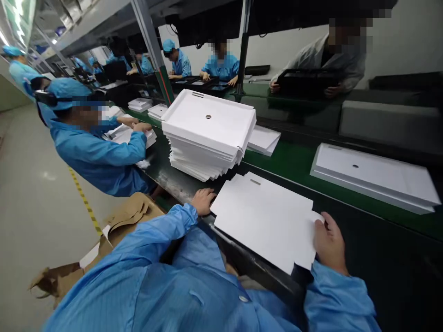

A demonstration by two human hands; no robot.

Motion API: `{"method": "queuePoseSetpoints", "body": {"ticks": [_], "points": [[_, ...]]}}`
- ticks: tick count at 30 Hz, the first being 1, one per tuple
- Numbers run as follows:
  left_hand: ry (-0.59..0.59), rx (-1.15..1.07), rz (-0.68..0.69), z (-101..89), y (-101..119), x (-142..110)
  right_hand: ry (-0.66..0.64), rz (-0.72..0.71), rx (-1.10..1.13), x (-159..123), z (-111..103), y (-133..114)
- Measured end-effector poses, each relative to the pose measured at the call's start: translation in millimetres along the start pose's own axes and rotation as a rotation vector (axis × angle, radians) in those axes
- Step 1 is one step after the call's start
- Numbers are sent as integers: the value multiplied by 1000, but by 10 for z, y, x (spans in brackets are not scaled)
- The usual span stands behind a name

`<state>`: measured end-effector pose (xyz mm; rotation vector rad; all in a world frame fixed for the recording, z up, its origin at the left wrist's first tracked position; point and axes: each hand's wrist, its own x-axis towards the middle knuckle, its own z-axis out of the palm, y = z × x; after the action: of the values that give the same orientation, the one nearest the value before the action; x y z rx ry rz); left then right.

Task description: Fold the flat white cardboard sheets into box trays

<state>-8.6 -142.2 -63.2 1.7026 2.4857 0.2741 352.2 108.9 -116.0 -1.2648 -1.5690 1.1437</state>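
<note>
A flat white die-cut cardboard sheet (263, 216), notched at its corners and with a small slot near its far edge, lies in front of me at the bench edge. My right hand (330, 242) grips its right end, thumb on top and the other fingers hidden. At the left end, my left hand (203, 201) rests on the bench beside the sheet's edge, fingers bent; whether it grips the sheet is hard to make out. Just beyond stands a tall stack of folded white cardboard trays (209, 124), the top one with a round hole.
More white trays (374, 173) lie on the green belt (294, 161) to the right. A smaller white piece (265, 138) sits behind the stack. A co-worker (97, 138) handles white sheets on the left. Brown cardboard (128, 216) is beside me; a metal post (152, 46) rises behind.
</note>
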Motion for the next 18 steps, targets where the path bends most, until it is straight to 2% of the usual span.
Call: {"method": "queuePoseSetpoints", "body": {"ticks": [4,7,13,16,18], "points": [[24,-53,15,7,-4,-23,154,43,36,-399,24,-128],[48,-83,32,14,-30,-34,199,63,89,-764,21,-148],[77,-164,30,6,-64,-60,134,-18,-4,-1281,-118,-94],[80,-213,13,-6,-57,-122,82,43,-138,-1367,-295,-131],[70,-253,3,-8,-44,-156,-5,6,-234,-1342,-451,-162]]}}
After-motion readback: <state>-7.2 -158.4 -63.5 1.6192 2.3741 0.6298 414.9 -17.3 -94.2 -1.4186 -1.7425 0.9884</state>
